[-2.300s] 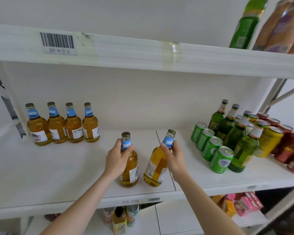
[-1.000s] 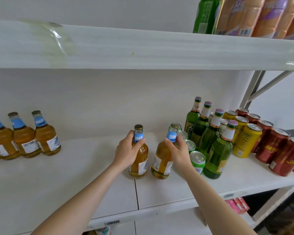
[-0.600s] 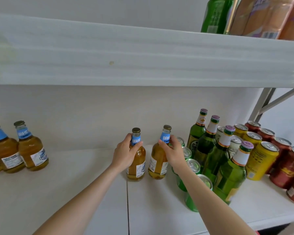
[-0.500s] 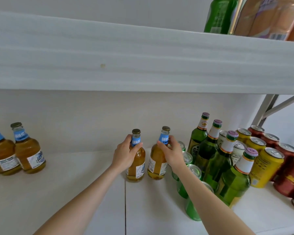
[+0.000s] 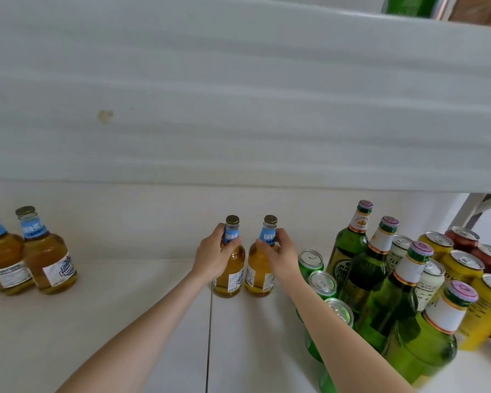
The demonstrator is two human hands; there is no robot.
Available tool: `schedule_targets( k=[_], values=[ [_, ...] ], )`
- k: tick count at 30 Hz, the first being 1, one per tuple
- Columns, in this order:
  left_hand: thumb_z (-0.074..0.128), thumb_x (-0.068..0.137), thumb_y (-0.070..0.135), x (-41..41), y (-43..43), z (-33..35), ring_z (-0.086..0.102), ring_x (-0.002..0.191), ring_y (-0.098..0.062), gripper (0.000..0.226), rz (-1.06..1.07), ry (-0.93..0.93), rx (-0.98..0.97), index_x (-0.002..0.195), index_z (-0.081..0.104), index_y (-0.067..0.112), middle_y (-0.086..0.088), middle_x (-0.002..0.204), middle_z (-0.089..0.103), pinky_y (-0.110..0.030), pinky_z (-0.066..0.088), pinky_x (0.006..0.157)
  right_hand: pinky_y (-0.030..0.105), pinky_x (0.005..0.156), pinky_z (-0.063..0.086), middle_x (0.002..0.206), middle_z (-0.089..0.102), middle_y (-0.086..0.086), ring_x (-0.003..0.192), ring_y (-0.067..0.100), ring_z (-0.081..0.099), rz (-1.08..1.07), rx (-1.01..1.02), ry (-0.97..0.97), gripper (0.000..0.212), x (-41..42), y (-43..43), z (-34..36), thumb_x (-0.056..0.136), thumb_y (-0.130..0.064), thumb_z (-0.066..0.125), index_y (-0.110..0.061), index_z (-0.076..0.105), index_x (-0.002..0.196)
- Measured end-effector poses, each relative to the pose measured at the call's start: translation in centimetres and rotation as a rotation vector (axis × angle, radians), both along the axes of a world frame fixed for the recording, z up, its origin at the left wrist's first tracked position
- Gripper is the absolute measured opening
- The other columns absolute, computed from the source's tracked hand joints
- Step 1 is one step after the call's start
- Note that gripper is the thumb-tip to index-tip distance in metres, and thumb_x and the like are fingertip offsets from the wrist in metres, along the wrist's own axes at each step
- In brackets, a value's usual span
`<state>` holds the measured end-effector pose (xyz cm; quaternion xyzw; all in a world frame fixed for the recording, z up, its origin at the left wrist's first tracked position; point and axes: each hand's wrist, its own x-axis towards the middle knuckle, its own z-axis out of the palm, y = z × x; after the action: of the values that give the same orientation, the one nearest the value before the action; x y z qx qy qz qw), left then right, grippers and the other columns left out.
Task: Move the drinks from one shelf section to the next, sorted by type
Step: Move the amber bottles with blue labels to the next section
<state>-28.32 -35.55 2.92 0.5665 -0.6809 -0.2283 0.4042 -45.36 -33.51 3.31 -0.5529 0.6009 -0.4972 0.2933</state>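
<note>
The shelf (image 5: 111, 336) under your hands is a white board, and a seam (image 5: 209, 321) in it passes beneath your left wrist. Beyond your right hand stands the crowd waiting to be sorted: green bottles (image 5: 349, 251), then yellow cans (image 5: 462, 268) further out. The green cans (image 5: 311, 260) sit just beside your right wrist. Well out past your left hand stand more amber bottles (image 5: 47, 262) of the same kind as the two you hold.

Those two stand upright, side by side between your hands, and both look to be resting on the board just on the right-hand side of the seam. Your left hand (image 5: 211, 260) is wrapped round the neck and shoulder of the left amber bottle (image 5: 233, 275). Your right hand (image 5: 284, 256) pinches the blue neck label of the right amber bottle (image 5: 258, 268) between thumb and fingers. The hands are apart, each clamped on its own bottle.

Treat these as full glass: probably heavy for their size, rigid, smooth and breakable. A knock against each other or the green cans is likely the main risk. The shoulder just below the neck looks the surest hold — the paper label should give your skin some bite there. The gold caps (image 5: 232, 219) are too small to carry by.
</note>
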Motion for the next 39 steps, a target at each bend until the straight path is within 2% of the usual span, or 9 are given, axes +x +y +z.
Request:
schedule_targets(
  k=[8,12,14,18,21,24,28,33,39],
  values=[
    [0.058,0.095,0.04,0.4,-0.6,0.2,0.059,0.115,-0.021,0.038,-0.073,0.036,0.059,0.127,0.048,0.02,-0.002,0.128,0.062,-0.035,0.051,0.091,0.029,0.08,0.048,0.112,0.063,-0.002,0.1,0.017,0.06,0.04,0.038,0.009,0.036,-0.2,-0.4,0.0,0.092,-0.034,0.063,-0.021,0.05,0.123],
    [0.059,0.095,0.04,0.4,-0.2,0.3,0.056,0.11,-0.016,0.04,-0.088,0.08,0.1,0.127,0.049,0.02,-0.001,0.128,0.061,-0.028,0.045,0.087,0.027,0.08,0.05,0.113,0.063,-0.004,0.101,0.014,0.062,0.014,0.046,-0.068,0.041,-0.1,0.1,-0.6,0.089,-0.037,0.067,-0.024,0.051,0.124],
    [0.061,0.094,0.04,0.7,0.1,0.2,0.053,0.107,-0.012,0.041,-0.11,0.126,0.134,0.128,0.05,0.021,0.0,0.127,0.06,-0.027,0.042,0.086,0.027,0.082,0.05,0.118,0.062,-0.004,0.102,0.012,0.061,-0.015,0.065,-0.181,0.047,-0.2,0.7,-1.1,0.085,-0.04,0.07,-0.025,0.051,0.126],
    [0.068,0.085,0.048,2.3,1.3,-1.4,0.056,0.118,-0.016,0.057,-0.139,0.312,0.227,0.134,0.05,0.025,0.002,0.129,0.061,-0.032,0.045,0.097,0.039,0.102,0.046,0.138,0.052,0.002,0.123,0.02,0.053,-0.068,0.122,-0.393,0.071,-0.2,2.5,-3.2,0.082,-0.033,0.076,-0.019,0.041,0.143],
    [0.071,0.08,0.052,3.7,2.6,-4.2,0.054,0.125,-0.019,0.066,-0.132,0.347,0.324,0.137,0.048,0.026,-0.001,0.134,0.059,-0.044,0.045,0.107,0.042,0.106,0.044,0.146,0.046,0.005,0.13,0.023,0.048,-0.087,0.156,-0.386,0.084,0.0,3.9,-5.1,0.081,-0.027,0.079,-0.019,0.03,0.148],
    [0.071,0.081,0.052,3.9,3.3,-6.2,0.055,0.124,-0.019,0.068,-0.122,0.326,0.384,0.14,0.045,0.029,-0.002,0.136,0.058,-0.042,0.046,0.105,0.041,0.107,0.043,0.149,0.042,0.007,0.132,0.025,0.046,-0.074,0.162,-0.366,0.091,0.2,4.4,-6.3,0.082,-0.025,0.078,-0.02,0.021,0.152],
    [0.07,0.086,0.047,3.3,3.2,-6.7,0.056,0.118,-0.018,0.065,-0.074,0.311,0.364,0.142,0.043,0.028,-0.003,0.135,0.057,-0.033,0.047,0.094,0.04,0.105,0.045,0.141,0.048,-0.001,0.128,0.019,0.048,-0.007,0.119,-0.34,0.081,0.3,4.1,-6.5,0.084,-0.024,0.076,-0.025,0.028,0.149],
    [0.07,0.086,0.046,2.9,3.0,-6.7,0.056,0.118,-0.019,0.065,-0.067,0.314,0.354,0.142,0.044,0.028,-0.005,0.136,0.057,-0.037,0.048,0.098,0.012,0.084,0.044,0.126,0.052,-0.014,0.113,0.003,0.051,0.032,0.092,-0.313,0.069,0.0,3.2,-6.3,0.084,-0.021,0.075,-0.027,0.037,0.142],
    [0.071,0.086,0.044,2.3,2.9,-6.7,0.056,0.123,-0.025,0.065,-0.048,0.318,0.352,0.142,0.044,0.026,-0.008,0.137,0.057,-0.042,0.049,0.102,0.035,0.1,0.048,0.126,0.054,-0.009,0.119,0.014,0.053,0.034,0.1,-0.344,0.068,-0.2,2.8,-6.8,0.084,-0.019,0.075,-0.027,0.038,0.14]
  ],
)
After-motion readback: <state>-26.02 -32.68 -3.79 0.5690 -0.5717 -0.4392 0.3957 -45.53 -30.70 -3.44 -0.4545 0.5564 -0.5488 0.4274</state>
